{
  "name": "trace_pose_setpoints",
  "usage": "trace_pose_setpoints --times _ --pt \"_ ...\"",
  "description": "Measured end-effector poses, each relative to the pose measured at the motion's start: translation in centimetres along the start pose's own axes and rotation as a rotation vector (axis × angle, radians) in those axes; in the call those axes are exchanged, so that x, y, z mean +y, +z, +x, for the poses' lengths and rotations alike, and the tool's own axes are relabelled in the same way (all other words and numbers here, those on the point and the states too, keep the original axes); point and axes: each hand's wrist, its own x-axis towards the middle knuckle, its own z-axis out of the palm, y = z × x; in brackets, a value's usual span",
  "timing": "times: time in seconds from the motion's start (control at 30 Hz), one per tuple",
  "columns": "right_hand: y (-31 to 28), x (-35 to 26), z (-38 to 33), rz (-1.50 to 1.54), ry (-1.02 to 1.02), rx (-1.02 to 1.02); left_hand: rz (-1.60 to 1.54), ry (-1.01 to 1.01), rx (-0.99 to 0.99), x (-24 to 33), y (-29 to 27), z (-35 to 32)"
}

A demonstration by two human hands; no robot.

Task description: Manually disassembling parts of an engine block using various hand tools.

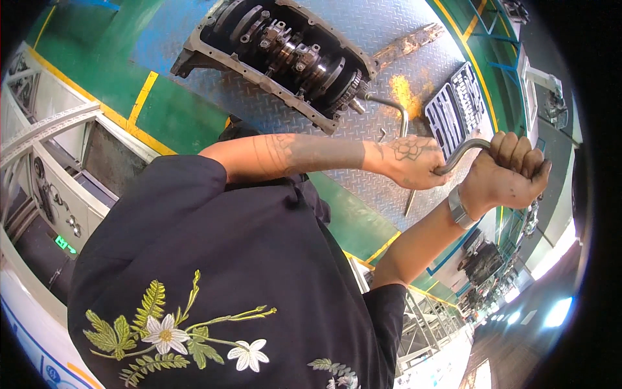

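My left hand (411, 162), tattooed on hand and forearm, is closed around a bent grey metal crank handle (463, 152). My right hand (512, 175), with a metal watch at its wrist, grips the handle's outer end just beside the left. The crank's shaft (389, 104) curves up to the end of the crankshaft (298, 55) in a dirty engine block (214, 55). The block lies open side up on a steel tread-plate floor (363, 26). My dark shirt (240, 272) with embroidered flowers fills the lower left.
An open case of sockets (453, 107) lies on the plate to the right of the block, by an orange stain (405, 91). A rusty bar (408, 42) lies behind the block. Green floor with yellow lines surrounds the plate; white cabinets (58, 168) stand left.
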Motion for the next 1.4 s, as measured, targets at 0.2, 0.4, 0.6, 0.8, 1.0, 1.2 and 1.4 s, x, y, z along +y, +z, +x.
trace_pose_setpoints --times 0.2,0.4,0.6,0.8,1.0,1.2,1.4 --pt "-0.8 -0.2 -0.8 0.197 0.109 0.061 -0.039 -0.151 -0.126 1.0 -1.1 -1.5" --pt "-2.4 -0.9 -0.9 0.176 0.097 -0.211 0.004 0.085 -0.027 1.2 -2.2 -1.9" --pt "-2.0 0.3 -1.1 0.233 0.042 -0.212 -0.016 0.072 -0.226 0.2 -4.8 -1.3" --pt "-0.4 0.2 1.7 0.219 0.159 -0.262 -0.227 -0.066 -0.439 0.4 -10.7 1.5" --pt "0.6 2.5 4.8 0.277 0.304 -0.508 -0.211 0.177 -0.464 -2.3 -6.0 4.2" --pt "1.3 3.2 3.9 0.327 0.148 -0.424 -0.026 0.282 0.073 -3.1 -3.1 2.9" --pt "2.2 3.1 4.5 0.177 0.054 -0.81 -0.209 0.27 -0.297 -2.4 -7.7 2.3"
